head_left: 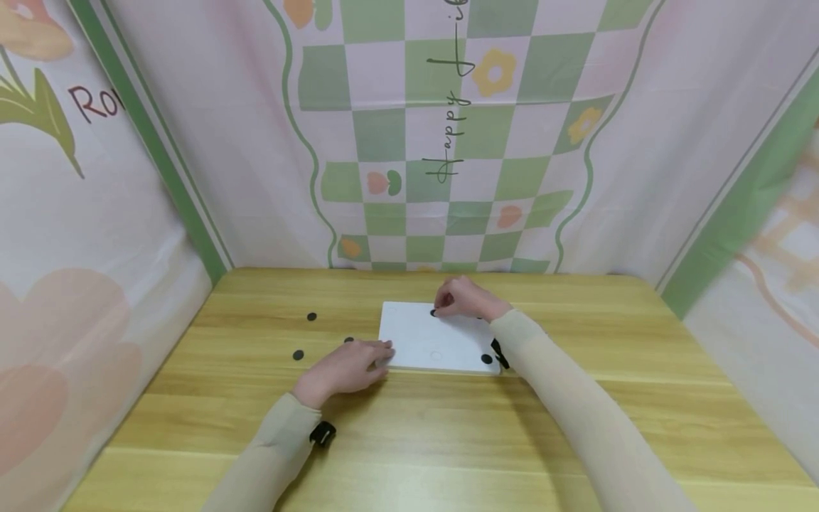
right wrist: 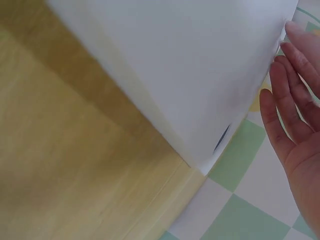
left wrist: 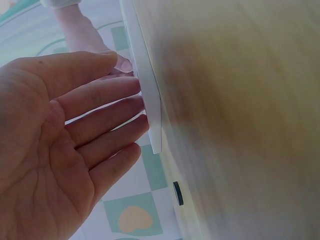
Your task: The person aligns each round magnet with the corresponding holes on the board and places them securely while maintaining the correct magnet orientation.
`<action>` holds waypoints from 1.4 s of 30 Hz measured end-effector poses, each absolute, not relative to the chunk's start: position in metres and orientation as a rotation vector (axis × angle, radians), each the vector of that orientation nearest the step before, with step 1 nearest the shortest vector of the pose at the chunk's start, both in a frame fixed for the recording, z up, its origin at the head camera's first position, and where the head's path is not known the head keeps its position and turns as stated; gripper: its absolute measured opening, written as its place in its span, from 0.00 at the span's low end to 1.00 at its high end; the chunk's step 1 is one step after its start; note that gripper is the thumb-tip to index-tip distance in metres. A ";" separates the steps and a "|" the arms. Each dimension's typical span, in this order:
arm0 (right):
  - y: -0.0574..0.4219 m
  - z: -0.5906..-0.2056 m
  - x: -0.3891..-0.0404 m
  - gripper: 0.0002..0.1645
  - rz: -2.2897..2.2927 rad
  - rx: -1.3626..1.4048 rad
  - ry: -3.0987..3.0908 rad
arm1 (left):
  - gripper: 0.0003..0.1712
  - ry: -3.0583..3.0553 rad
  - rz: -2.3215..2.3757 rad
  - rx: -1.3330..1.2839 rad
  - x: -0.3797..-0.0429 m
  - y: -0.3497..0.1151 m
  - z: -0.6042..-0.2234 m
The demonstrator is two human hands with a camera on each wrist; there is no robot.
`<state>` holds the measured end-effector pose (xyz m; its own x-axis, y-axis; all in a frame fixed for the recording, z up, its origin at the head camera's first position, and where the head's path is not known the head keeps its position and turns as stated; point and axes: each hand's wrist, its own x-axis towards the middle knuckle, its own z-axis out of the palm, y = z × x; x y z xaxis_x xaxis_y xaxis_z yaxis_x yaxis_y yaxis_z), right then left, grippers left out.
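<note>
A flat white rectangular pad (head_left: pixel 416 334) with faint circles drawn on it lies on the wooden table. My right hand (head_left: pixel 470 299) bends over its far edge, thumb and fingertips pinching a small black disc (head_left: pixel 434 313) against the top. Fingers of my left hand (head_left: pixel 348 365) touch the pad's near left corner; the left wrist view shows them fairly straight against the white edge (left wrist: pixel 154 117). Another black disc (head_left: pixel 487 359) lies at the near right corner. The right wrist view has one disc (right wrist: pixel 222 137) near a far corner, while the right fingertips are partly hidden.
Several loose black discs lie left of the pad, among them one farther back (head_left: pixel 311 316), one nearer (head_left: pixel 298 355) and one beside my left hand (head_left: pixel 349 340). Behind the wooden table (head_left: pixel 422 441) hangs a checked curtain (head_left: pixel 429 135), with more cloth at both sides.
</note>
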<state>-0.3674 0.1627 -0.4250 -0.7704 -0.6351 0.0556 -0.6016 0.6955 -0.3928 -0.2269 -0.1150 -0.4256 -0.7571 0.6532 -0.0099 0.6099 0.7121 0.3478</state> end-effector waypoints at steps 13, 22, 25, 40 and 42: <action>0.169 -0.419 -0.359 0.06 -0.603 -1.052 2.833 | 0.21 2.782 0.492 1.032 -0.227 -0.114 -0.426; 0.179 -0.411 -0.347 0.08 -0.604 -1.129 2.845 | 0.21 2.788 0.484 1.036 -0.228 -0.113 -0.428; 0.183 -0.409 -0.343 0.09 -0.600 -1.127 2.851 | 0.21 2.794 0.480 1.040 -0.228 -0.113 -0.428; 0.194 -0.398 -0.315 0.13 -0.564 -1.168 2.844 | 0.21 2.786 0.495 1.010 -0.226 -0.113 -0.425; 0.195 -0.397 -0.312 0.14 -0.557 -1.182 2.849 | 0.21 2.787 0.496 1.008 -0.226 -0.114 -0.424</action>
<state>-0.3118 0.1954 -0.3975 -0.7157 -0.6866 0.1275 -0.6841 0.6526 -0.3259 -0.2260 -0.1135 -0.4240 -0.7667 0.6418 -0.0161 0.5969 0.7218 0.3504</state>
